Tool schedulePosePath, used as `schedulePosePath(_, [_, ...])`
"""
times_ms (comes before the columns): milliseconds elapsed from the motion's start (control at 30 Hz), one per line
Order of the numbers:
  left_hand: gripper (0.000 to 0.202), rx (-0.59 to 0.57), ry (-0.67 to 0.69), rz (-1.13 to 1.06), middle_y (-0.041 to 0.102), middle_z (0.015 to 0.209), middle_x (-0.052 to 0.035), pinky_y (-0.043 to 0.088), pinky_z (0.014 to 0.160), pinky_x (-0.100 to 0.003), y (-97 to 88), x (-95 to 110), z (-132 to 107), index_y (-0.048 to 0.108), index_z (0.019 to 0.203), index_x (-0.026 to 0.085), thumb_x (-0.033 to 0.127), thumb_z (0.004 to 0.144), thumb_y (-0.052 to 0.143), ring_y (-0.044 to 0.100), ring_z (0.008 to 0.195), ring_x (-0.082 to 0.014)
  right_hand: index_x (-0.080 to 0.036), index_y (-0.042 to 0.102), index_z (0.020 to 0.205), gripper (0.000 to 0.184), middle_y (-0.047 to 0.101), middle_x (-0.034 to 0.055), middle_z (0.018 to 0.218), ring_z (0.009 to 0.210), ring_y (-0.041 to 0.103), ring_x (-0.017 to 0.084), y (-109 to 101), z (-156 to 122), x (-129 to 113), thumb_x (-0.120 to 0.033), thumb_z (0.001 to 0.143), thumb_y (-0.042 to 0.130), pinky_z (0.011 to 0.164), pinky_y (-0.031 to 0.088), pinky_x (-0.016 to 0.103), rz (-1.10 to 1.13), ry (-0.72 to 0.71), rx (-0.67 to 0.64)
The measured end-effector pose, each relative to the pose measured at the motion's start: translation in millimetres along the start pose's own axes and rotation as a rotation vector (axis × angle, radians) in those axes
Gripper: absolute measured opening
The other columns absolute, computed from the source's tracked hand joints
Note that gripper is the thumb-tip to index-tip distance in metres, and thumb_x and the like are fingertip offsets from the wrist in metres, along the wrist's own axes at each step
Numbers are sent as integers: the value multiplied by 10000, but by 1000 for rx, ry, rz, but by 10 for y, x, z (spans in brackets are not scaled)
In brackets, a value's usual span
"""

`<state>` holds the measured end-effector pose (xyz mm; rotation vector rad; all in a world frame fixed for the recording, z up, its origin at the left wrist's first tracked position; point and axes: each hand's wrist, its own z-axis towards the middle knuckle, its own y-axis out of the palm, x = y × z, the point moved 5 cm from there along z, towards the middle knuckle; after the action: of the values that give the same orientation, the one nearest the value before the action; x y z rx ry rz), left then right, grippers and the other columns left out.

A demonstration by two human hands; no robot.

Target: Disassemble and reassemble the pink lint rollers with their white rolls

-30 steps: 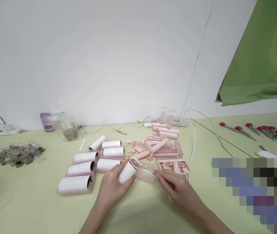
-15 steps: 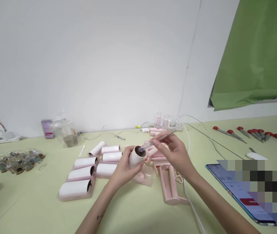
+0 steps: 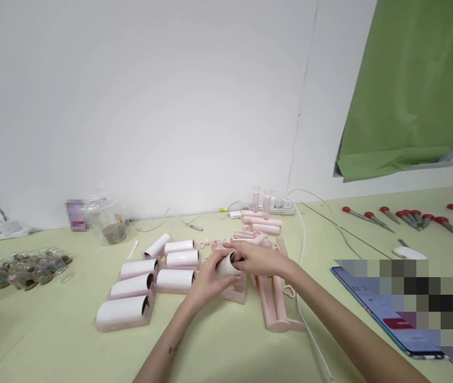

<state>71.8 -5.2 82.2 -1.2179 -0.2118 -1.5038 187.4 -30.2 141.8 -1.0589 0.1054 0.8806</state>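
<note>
A white lint roll (image 3: 224, 267) with a brown cardboard core is wrapped by the fingers of my left hand (image 3: 207, 277). Its open end faces right. My right hand (image 3: 259, 258) is closed at that end, thumb by the core's mouth and fingers over the rim. Whether anything else is inside my right hand is hidden. Just below the roll lies a pale pink clear cover (image 3: 237, 293). To the right of it is a pink roller frame (image 3: 276, 314), with a heart-shaped pink ring (image 3: 288, 291) beside it. More pink parts lie partly hidden behind my hands.
Several white rolls in pink covers (image 3: 123, 313) lie to the left. Pink handles (image 3: 266, 227) sit near a power strip (image 3: 287, 208). A white cable (image 3: 304, 314) runs past my right forearm. Glass domes (image 3: 31, 268), a phone (image 3: 386, 314) and red-capped tools (image 3: 378, 221) flank the area.
My right hand has moved down and left onto the roll's open end. The clear slim rod it held at the opening no longer shows. The roll has tipped towards the right.
</note>
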Motion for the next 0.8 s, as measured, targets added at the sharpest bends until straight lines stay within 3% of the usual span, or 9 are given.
schedulePosePath(100, [432,76,8,14,517,1133,-36,358,921,-306,-85,27,-1,447,1113,229,263,715,613,465,1071,-180,-204,595,587,206,588,-18,1127,788,618,148,-10,-30,-55,-175,765,496,564,497,222,62,-6,-63])
schedulePosePath(133, [459,105,10,35,494,1169,-40,352,929,-305,-128,45,-7,410,1156,237,272,735,591,451,1090,-177,-211,606,690,211,542,5,1189,929,580,171,-65,-52,-51,-229,822,442,664,500,255,106,24,-5])
schedulePosePath(233, [474,67,46,198,475,1193,-39,359,914,-306,-194,117,-45,353,1217,262,247,774,524,447,1080,-177,-220,523,923,259,543,68,1158,1041,522,189,-334,-209,100,-345,900,298,796,462,332,420,163,435])
schedulePosePath(300, [491,-78,76,390,512,1128,-33,380,874,-331,-135,138,-87,384,1211,283,201,746,520,473,1018,-198,-217,483,873,234,617,65,947,928,578,200,-444,-364,284,-390,885,326,769,468,350,668,243,726])
schedulePosePath(367, [569,-239,86,557,533,1085,-32,388,851,-373,-18,114,-143,397,1217,304,186,682,552,483,973,-228,-213,458,792,213,607,36,754,769,606,194,-462,-461,438,-409,849,394,683,482,328,800,307,845])
schedulePosePath(533, [769,-323,47,675,461,1207,-82,343,918,-449,237,53,-262,310,1288,253,399,609,641,392,1100,-300,-213,439,741,220,531,15,654,634,557,172,-420,-493,494,-422,812,436,578,463,291,855,382,782])
schedulePosePath(633, [595,-295,-26,767,495,1184,-77,394,870,-417,254,27,-421,317,1287,260,351,745,546,454,1042,-268,-222,425,732,225,459,-3,643,591,506,154,-442,-455,384,-415,840,381,560,444,280,790,290,704])
schedulePosePath(700, [536,-263,-23,839,508,1198,-59,392,884,-394,184,9,-601,303,1295,281,278,795,496,465,1054,-245,-218,397,654,270,400,-21,590,536,452,138,-460,-386,371,-414,840,380,513,413,257,654,263,641])
schedulePosePath(800, [604,-132,39,1031,430,1304,-49,313,950,-469,-55,-59,-902,265,1306,345,284,771,537,365,1182,-294,-203,410,570,328,432,-22,554,537,462,137,-469,-124,494,-431,806,430,514,395,247,166,315,467])
